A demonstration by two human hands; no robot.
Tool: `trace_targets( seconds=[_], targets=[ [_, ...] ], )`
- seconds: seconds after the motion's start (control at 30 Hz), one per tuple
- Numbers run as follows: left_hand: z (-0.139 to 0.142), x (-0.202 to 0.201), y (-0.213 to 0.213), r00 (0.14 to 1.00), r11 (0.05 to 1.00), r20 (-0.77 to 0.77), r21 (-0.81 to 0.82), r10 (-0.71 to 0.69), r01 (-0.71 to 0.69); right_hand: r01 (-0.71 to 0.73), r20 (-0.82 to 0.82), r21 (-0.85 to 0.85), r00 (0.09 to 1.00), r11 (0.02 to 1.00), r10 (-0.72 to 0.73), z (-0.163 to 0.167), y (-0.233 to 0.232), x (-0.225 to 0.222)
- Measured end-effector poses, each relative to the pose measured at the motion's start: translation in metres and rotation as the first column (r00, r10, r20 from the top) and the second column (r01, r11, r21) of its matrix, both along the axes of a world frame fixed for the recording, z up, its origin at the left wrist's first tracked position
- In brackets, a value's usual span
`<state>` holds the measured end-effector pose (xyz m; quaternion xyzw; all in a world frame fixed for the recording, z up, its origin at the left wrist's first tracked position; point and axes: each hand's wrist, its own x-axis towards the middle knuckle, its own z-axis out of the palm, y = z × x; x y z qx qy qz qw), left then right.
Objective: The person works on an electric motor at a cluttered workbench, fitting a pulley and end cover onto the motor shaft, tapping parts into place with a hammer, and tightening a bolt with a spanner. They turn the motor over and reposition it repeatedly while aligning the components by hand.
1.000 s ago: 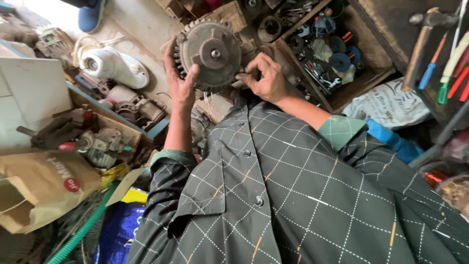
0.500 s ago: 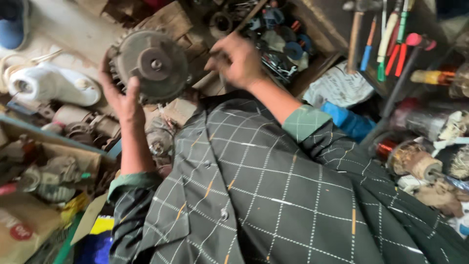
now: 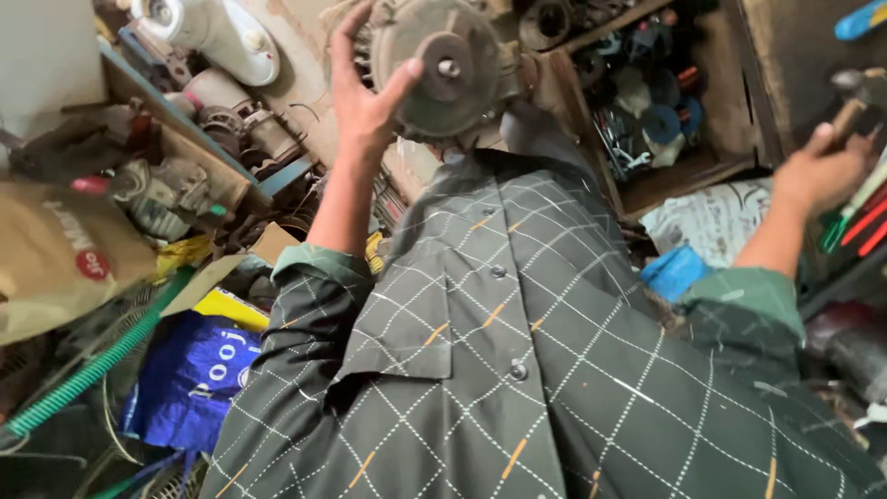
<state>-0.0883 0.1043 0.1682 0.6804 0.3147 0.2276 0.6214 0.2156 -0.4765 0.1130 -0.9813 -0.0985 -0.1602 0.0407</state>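
My left hand [image 3: 363,103] grips the rim of a round, dusty grey motor [image 3: 453,63] with a short shaft at its centre, held upright at the top middle of the head view. My right hand [image 3: 820,174] is far out to the right, apart from the motor, closed around the wooden handle of a hammer [image 3: 852,100] whose metal head sticks up above my fingers. My dark checked shirt fills the lower half of the view and hides what lies under it.
A wooden box [image 3: 702,171] of blue and metal parts sits between the hands, with newspaper [image 3: 711,222] below it. Red and green screwdrivers [image 3: 864,217] lie by my right hand. At left are a white motor housing [image 3: 208,32], scrap parts, a brown paper bag [image 3: 55,259] and a green hose [image 3: 88,374].
My right hand has left the motor and swung out to the right onto the hammer handle. My left hand still holds the motor.
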Motion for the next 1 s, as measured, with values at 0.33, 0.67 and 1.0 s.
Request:
trace_targets(
  seconds=[0.33,0.67,1.0],
  targets=[
    [-0.007,-0.002,-0.001,0.998,0.999,0.063,0.009,0.03,-0.031,-0.032,-0.33,0.912,0.534,0.408,0.779,0.115,0.236,-0.121],
    [-0.008,-0.004,0.0,0.998,0.989,0.006,0.134,0.063,-0.063,-0.275,-0.165,0.918,0.388,0.285,0.907,0.163,0.374,-0.147],
    [-0.009,-0.003,0.0,0.999,0.992,-0.009,0.117,0.045,-0.044,-0.074,-0.116,0.982,0.5,0.175,0.858,0.199,0.378,-0.147]
  ],
)
